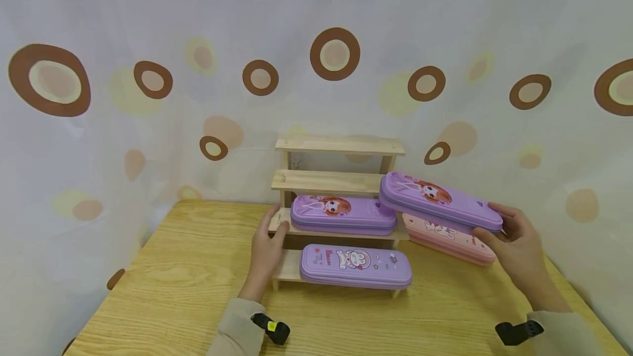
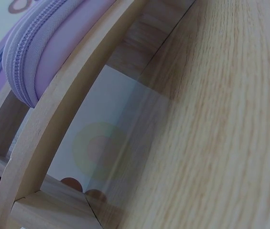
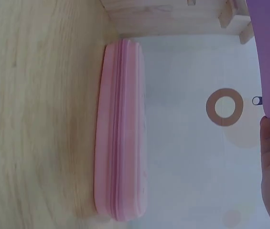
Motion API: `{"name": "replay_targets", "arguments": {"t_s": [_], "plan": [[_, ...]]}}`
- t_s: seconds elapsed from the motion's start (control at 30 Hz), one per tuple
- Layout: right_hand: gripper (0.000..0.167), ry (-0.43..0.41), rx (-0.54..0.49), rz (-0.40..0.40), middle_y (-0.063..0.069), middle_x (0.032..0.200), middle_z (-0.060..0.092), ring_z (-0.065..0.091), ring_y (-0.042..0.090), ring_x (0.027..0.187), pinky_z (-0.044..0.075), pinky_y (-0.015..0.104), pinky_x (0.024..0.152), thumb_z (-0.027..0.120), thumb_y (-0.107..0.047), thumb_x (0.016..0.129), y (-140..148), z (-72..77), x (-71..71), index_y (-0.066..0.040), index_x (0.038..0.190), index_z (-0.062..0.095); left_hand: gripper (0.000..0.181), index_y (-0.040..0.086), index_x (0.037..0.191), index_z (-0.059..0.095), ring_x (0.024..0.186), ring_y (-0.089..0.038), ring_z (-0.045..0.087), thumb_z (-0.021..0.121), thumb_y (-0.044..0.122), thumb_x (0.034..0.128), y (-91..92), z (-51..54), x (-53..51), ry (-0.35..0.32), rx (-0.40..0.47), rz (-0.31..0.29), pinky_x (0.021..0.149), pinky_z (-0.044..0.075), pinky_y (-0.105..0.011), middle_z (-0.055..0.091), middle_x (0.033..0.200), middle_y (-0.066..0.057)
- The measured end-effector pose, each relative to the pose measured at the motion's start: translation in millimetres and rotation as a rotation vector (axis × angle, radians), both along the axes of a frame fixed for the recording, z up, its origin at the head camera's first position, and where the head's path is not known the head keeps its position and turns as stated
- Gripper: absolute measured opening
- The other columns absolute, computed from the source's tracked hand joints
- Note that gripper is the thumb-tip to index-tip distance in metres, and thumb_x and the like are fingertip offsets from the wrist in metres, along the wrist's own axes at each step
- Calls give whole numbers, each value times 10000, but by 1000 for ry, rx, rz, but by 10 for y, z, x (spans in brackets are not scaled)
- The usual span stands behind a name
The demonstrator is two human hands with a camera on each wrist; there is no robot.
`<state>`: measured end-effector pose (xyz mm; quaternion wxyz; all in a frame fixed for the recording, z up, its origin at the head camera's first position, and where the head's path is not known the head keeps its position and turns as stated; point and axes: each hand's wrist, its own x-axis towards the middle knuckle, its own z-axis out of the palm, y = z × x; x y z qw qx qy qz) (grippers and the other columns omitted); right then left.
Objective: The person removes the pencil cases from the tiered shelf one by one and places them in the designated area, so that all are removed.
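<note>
My right hand (image 1: 519, 243) pinches the right end of a purple zip pencil case (image 1: 440, 199) with a red-haired doll printed on it. The case is held tilted in the air, its left end by the right side of a wooden step shelf (image 1: 326, 181). At the shelf's left end, my left hand (image 1: 267, 246) grips a board between thumb and fingers. A similar purple doll case (image 1: 343, 215) lies on that board, and a lilac rabbit case (image 1: 356, 266) on the lowest one. Below the held case, a pink pencil case (image 3: 120, 133) rests on the table, partly covered in the head view.
The shelf's two upper boards (image 1: 341, 144) rise behind the cases. The wooden table (image 1: 198, 279) meets a pale curtain-like backdrop (image 1: 296, 10) with brown rings at the back. Each wrist wears a black camera strap (image 1: 271, 328).
</note>
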<state>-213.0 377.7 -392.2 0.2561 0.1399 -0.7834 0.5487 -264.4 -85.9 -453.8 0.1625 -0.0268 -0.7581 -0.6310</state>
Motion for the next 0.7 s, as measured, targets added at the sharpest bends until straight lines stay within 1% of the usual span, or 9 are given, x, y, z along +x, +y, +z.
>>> {"name": "replay_targets", "arguments": {"t_s": [0.07,0.2,0.43,0.7], "plan": [[599,4,-23,7,-36,1263,554,554,28,1116,454,85,883,651,148,864,47,-11,25,12,1411,448,486,208,1459,487,1418,-271,325,580,258,984,2,-3,1,-2,3,0,1163,251,-495,426,1516,-39],[592,5,-111,49,-23,1254,574,566,31,1117,461,94,885,644,175,852,116,-28,69,36,1396,454,487,216,1458,489,1419,-277,323,582,261,982,-3,-15,-15,3,5,4,1162,249,-503,425,1517,-38],[603,-15,-152,20,-70,1246,589,557,2,1131,455,83,886,654,178,842,249,-94,149,4,1393,483,483,215,1458,488,1421,-275,320,579,260,986,-8,-16,-21,6,3,1,1161,247,-509,423,1519,-41],[578,-1,-265,43,-60,1211,634,589,15,1086,486,105,856,631,223,828,390,-179,234,28,1359,512,482,223,1461,482,1423,-280,316,575,269,990,1,-11,-9,-2,3,-2,1159,249,-519,412,1527,-46]]}}
